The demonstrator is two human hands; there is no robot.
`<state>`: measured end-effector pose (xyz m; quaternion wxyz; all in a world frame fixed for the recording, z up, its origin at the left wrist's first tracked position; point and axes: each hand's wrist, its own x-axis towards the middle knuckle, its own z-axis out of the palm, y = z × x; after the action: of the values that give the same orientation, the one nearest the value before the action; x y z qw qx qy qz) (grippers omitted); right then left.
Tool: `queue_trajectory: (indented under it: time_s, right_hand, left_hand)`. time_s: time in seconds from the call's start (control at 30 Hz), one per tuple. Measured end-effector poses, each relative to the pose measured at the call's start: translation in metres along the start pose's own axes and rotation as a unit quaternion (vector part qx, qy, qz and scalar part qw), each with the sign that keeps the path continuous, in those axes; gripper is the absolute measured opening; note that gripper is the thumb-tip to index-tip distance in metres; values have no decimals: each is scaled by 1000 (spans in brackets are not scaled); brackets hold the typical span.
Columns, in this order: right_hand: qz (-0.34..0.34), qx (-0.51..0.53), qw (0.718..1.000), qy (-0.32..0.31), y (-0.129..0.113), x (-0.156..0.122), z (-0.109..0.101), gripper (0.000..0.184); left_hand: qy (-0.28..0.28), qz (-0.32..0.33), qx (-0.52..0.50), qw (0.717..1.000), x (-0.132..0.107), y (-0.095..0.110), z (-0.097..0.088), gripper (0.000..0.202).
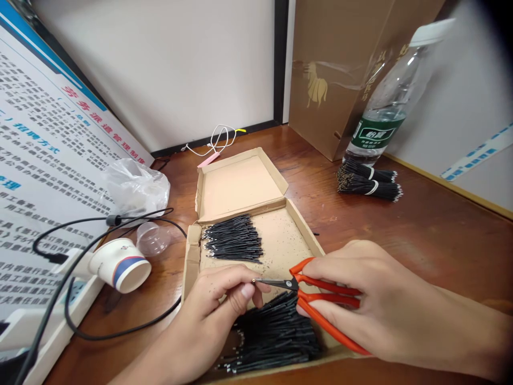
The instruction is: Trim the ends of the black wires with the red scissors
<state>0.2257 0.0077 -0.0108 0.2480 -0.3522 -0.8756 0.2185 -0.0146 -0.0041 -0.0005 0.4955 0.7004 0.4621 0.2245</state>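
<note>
My right hand (377, 299) grips orange-handled scissors (320, 299), whose short dark blades point left toward my left hand. My left hand (218, 302) pinches a thin black wire (256, 279) between thumb and forefinger, its metal tip right at the blade tips. Both hands hover over an open cardboard box (298, 222). A small pile of short black wires (232, 239) lies in the box's upper part. A bigger heap of black wires (276, 334) lies under the scissors at the near end.
Two banded bundles of black wires (366, 179) lie beside a plastic water bottle (390, 101) and a brown carton (332, 69) at the back right. At the left lie a tipped paper cup (120, 264), a clear lid, a plastic bag (134, 184), black cables and a printed board.
</note>
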Motion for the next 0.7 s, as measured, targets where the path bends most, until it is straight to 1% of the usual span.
queue_trajectory:
  time_s: [0.13,0.3,0.4,0.53,0.63,0.7]
  right_hand:
    - [1,-4,1000,-4,0,1,0,25]
    - [-32,-3,999,21,6,2,4,24]
    - [-23,-6,999,25,6,1,4,23]
    - [-15,-2,999,29,5,2,2,22]
    - [-15,3,999,48,6,3,2,19]
    - [-17,9,998,57,7,3,3,17]
  left_hand:
    - [-2,-2,0,1000,1,1,-1,28]
    - [0,-10,2,1000,0,1,-1,28]
    - [4,-9,6,1000,-1,0,1,29]
    - [21,-4,9,1000,0,0,1,23]
    - [55,25,74,995,3,0,-5,20]
    - [89,81,160,980,5,-1,-11,20]
